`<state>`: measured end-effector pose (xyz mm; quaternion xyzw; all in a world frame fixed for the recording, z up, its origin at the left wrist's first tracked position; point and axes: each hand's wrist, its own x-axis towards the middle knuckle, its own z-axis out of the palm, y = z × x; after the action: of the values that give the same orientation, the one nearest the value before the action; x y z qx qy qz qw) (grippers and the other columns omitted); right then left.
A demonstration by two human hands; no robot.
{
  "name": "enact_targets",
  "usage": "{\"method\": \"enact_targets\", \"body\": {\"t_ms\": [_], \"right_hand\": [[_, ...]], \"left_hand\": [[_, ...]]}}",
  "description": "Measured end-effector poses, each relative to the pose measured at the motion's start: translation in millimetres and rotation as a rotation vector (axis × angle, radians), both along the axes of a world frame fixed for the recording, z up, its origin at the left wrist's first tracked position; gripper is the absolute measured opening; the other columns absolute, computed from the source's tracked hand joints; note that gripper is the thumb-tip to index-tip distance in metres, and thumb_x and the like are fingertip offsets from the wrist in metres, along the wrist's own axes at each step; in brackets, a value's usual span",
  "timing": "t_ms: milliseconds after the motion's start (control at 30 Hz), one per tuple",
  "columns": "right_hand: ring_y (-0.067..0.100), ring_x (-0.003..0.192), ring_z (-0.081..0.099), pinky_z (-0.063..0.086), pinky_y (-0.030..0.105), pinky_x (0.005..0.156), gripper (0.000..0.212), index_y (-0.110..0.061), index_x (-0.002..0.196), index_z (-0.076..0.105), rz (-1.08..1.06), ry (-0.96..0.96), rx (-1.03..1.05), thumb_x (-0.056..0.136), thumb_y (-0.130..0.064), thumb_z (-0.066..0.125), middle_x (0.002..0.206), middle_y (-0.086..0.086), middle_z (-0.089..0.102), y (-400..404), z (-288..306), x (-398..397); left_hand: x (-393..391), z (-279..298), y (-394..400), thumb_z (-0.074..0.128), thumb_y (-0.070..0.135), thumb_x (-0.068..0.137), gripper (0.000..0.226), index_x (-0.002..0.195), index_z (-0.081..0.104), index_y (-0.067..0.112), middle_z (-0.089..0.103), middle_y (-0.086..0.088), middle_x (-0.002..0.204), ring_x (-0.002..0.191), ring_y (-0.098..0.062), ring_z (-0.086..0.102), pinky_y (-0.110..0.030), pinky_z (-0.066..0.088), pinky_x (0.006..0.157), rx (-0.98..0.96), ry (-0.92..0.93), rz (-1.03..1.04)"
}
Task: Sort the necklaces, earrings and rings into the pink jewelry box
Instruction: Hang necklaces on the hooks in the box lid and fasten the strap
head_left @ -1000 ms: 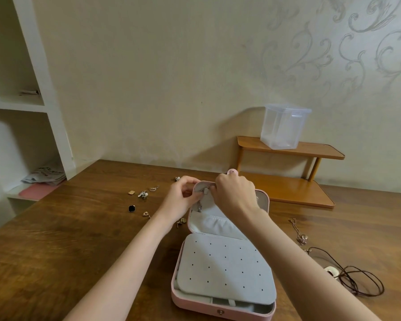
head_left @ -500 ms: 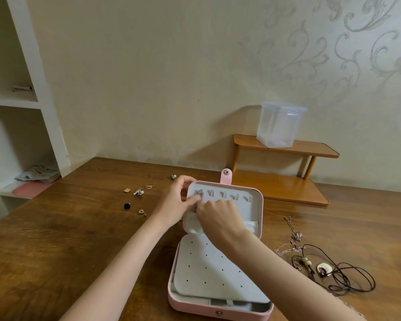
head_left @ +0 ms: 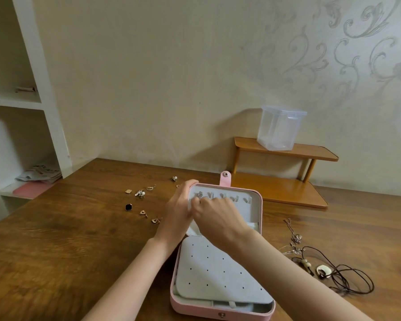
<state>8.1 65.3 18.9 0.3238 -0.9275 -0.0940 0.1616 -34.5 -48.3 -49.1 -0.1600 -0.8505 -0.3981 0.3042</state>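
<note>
The pink jewelry box (head_left: 262, 205) lies open mid-table, its grey lid lining showing a row of hooks. A grey perforated earring panel (head_left: 218, 274) covers the base. A thin silver necklace (head_left: 199, 194) hangs from the leftmost hook. My left hand (head_left: 178, 212) grips the lid's left edge, thumb at its top corner. My right hand (head_left: 218, 218) reaches over the lid, and its curled fingertips pinch the necklace just below that hook. Several loose earrings (head_left: 140, 193) lie to the left, among them a black stud (head_left: 128, 207).
A fine chain (head_left: 294, 237) and a brown cord necklace (head_left: 333, 274) with a pale pendant lie right of the box. A small wooden two-tier shelf (head_left: 287, 188) at the back right carries a clear plastic container (head_left: 279, 128). White wall shelves (head_left: 21, 103) stand at the left.
My right hand has dropped from the lid's top edge to just under the first hook. The hook row has come into view, and the camera has tilted slightly.
</note>
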Motion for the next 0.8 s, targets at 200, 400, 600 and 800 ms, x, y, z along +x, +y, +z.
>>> {"method": "enact_targets", "body": {"t_ms": [200,400,600,800], "right_hand": [[0.030,0.079,0.060,0.022,0.026,0.043,0.018,-0.006,0.110,0.050,-0.110,-0.005,-0.214,0.095,-0.006,0.039,0.097,0.008,0.063,6,5,-24],[0.028,0.069,0.043,0.029,0.030,0.052,0.016,-0.006,0.100,0.052,-0.205,0.039,-0.262,0.099,-0.014,0.038,0.095,0.011,0.063,8,8,-39],[0.030,0.087,0.061,0.032,0.031,0.060,0.016,-0.006,0.105,0.054,-0.271,0.020,-0.145,0.094,-0.004,0.043,0.102,0.011,0.061,11,9,-32],[0.026,0.083,0.061,0.030,0.026,0.051,0.018,-0.013,0.091,0.059,-0.242,-0.060,-0.217,0.097,-0.020,0.044,0.091,0.006,0.063,17,-3,-26]], "left_hand": [[-3,5,5,0.050,0.035,0.090,0.025,0.110,0.055,0.021,0.063,0.011,0.096,0.088,-0.005,0.061,-0.008,0.043,0.071,0.226,-0.059,-0.057],[-5,13,2,0.062,0.004,0.086,0.026,0.093,0.062,0.028,0.067,0.007,0.094,0.088,-0.004,0.063,-0.020,0.050,0.078,0.558,-0.211,-0.201],[-2,14,1,0.063,0.011,0.085,0.017,0.097,0.063,0.021,0.068,-0.004,0.098,0.086,-0.009,0.063,-0.023,0.051,0.072,0.772,-0.377,-0.287],[-3,18,1,0.059,0.009,0.088,0.018,0.098,0.061,0.024,0.065,-0.011,0.099,0.082,-0.022,0.061,-0.035,0.049,0.070,0.913,-0.554,-0.331]]}}
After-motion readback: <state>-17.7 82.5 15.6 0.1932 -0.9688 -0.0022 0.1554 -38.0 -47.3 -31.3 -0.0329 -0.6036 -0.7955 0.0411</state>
